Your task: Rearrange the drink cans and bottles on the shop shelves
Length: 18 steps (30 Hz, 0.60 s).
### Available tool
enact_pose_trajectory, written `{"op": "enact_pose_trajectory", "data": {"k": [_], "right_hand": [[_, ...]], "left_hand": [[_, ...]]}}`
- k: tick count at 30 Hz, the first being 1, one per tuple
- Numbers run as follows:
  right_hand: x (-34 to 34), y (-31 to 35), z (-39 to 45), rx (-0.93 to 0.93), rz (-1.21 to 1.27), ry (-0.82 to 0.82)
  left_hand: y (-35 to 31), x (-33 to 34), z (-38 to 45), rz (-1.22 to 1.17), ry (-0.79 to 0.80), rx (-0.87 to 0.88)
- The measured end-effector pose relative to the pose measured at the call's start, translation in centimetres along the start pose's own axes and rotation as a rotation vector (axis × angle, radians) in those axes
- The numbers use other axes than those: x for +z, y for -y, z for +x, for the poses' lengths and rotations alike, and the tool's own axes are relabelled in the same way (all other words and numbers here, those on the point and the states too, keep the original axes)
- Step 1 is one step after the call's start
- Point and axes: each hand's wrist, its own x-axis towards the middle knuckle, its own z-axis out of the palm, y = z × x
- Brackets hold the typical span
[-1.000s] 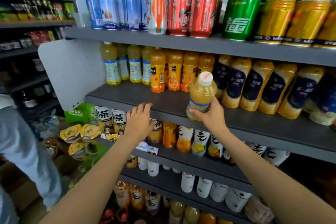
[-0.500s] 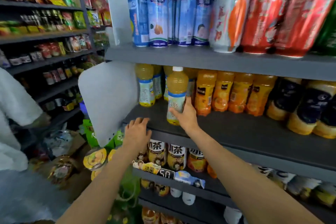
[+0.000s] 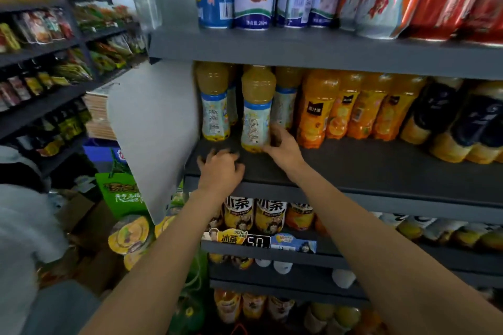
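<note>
Nearest, the left hand [image 3: 221, 169] rests on the front edge of the middle shelf [image 3: 353, 168], fingers loosely curled, holding nothing. Just behind it, the right hand [image 3: 281, 144] keeps a narrow grip on the base of the pale yellow bottle [image 3: 257, 109], which stands upright ahead of its row. Judged from this, push low and straight back, label forward, until it lines up left of the orange bottles [image 3: 351, 109], without tipping neighbours.
</note>
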Motion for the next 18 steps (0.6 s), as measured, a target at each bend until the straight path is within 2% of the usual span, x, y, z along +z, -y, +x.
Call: {"op": "enact_pose_trajectory", "data": {"k": [2,6,11,13,18], "right_hand": [[0.0,0.1,0.0,-0.029,0.005,-0.036],[1.6,0.7,0.7,-0.036,-0.003,0.001],[3.2,1.0,1.4,0.051,-0.332,-0.184],[3.8,1.5,1.6,0.106,-0.442,-0.186],[4.5,2.1,2.2,0.206,-0.529,-0.210]], "left_hand": [[-0.3,0.0,0.1,-0.025,0.025,-0.026],[-0.6,0.3,0.0,-0.018,0.023,-0.060],[-0.7,0.4,0.1,0.048,0.064,-0.073],[-0.8,0.4,0.1,0.073,0.077,-0.075],[-0.8,0.9,0.1,0.135,0.056,-0.051]]}}
